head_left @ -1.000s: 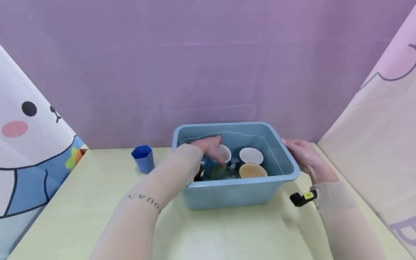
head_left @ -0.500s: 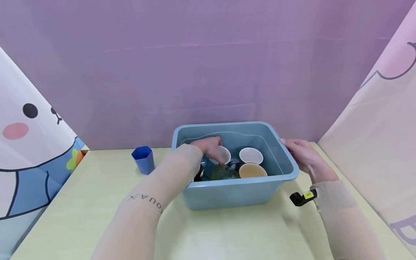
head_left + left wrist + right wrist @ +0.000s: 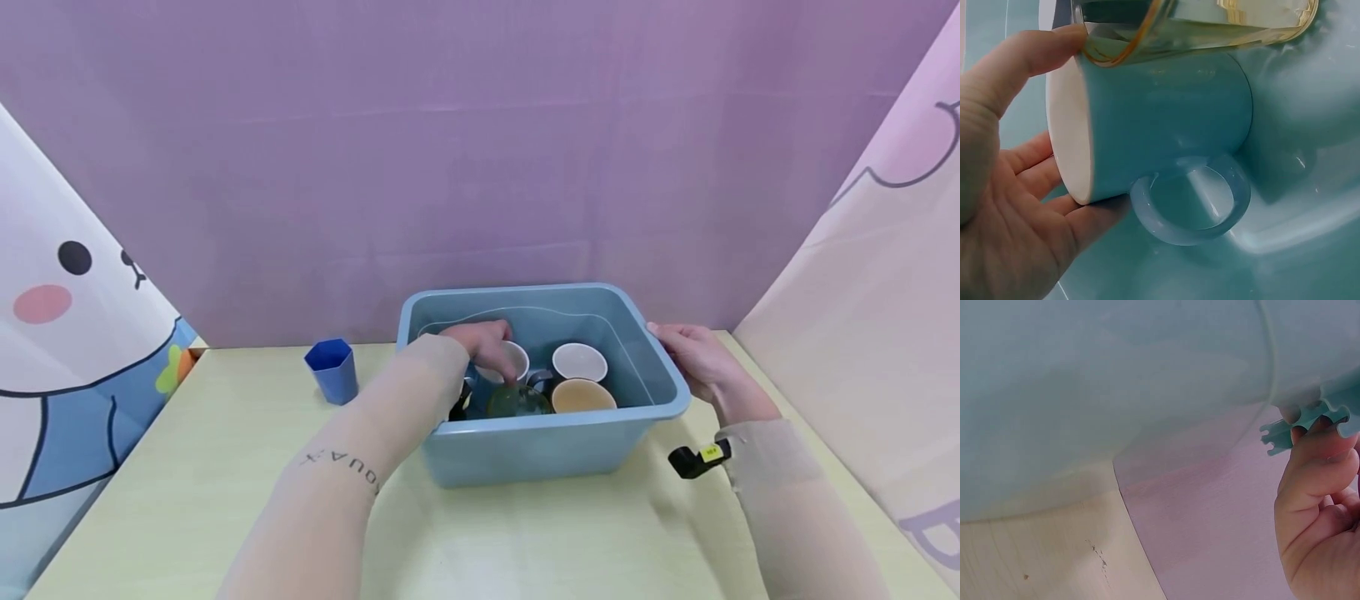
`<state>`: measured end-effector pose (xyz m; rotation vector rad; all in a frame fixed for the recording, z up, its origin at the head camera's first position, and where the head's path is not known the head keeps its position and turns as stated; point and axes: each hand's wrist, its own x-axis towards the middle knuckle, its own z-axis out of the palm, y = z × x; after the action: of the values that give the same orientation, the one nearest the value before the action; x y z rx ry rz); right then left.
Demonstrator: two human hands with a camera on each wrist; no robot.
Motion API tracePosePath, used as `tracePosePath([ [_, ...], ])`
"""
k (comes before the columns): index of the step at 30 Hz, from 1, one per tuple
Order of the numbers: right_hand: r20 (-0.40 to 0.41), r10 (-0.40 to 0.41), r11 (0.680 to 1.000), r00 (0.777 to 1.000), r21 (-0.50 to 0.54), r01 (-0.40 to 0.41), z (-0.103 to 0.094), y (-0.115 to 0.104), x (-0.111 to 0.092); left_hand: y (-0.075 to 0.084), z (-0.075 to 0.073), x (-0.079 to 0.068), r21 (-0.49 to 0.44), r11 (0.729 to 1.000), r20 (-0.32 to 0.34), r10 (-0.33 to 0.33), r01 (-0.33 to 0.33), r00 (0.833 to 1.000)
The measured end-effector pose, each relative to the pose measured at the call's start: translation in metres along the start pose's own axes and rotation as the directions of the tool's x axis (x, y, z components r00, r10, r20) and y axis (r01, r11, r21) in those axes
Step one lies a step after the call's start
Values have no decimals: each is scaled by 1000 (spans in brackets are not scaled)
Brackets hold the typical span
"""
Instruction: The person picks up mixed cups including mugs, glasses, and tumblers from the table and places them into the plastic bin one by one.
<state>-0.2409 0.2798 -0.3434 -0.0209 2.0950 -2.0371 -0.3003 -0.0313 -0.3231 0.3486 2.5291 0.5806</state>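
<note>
A light blue plastic tub [image 3: 525, 457] holds several mugs and a glass. My left hand [image 3: 489, 343] reaches over its left side and grips a blue mug [image 3: 1166, 119] with a white inside at the rim. Fingers curl under one side of the mug; the thumb lies at the opposite side, right by the rim of a clear, yellowish glass cup [image 3: 1210, 34]. The mug's ring handle points away from that cup. At the tub's right end, my right hand [image 3: 697, 360] holds the rim, its fingers [image 3: 1319, 465] curled beneath the ribbed edge.
Inside the tub, a white-lined mug [image 3: 580, 361] stands at the right, behind a tan-lined cup [image 3: 583, 395]. A blue hexagonal cup [image 3: 333, 373] is on the pale wooden table [image 3: 480, 550] left of the tub. A purple backdrop [image 3: 480, 167] rises close behind.
The blue mug's rim has shifted slightly left, closer under my left hand. My right hand stays at the tub's rim.
</note>
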Motion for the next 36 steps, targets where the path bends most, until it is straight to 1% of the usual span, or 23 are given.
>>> tracePosePath([
  [15,-13,17,1000,1000,-23,-17,0,-1,0,0,2,3,-11,1000,-44,5,-6,999],
  [20,-5,14,1000,1000,-13,-14,0,-1,1,1,1,3,-13,1000,-41,-5,4,999],
  [24,-5,15,1000,1000,-4,-15,-1,-2,0,3,0,3,12,1000,-38,-9,9,999],
  [29,5,10,1000,1000,4,-10,-1,-3,0,7,-3,2,57,998,-43,15,-12,999],
  [33,13,7,1000,1000,-6,-7,-1,-4,2,8,-7,-1,67,998,-30,8,-6,1000],
  [36,17,3,1000,1000,-6,-3,0,-4,3,9,-10,-5,95,995,-33,11,-7,999],
])
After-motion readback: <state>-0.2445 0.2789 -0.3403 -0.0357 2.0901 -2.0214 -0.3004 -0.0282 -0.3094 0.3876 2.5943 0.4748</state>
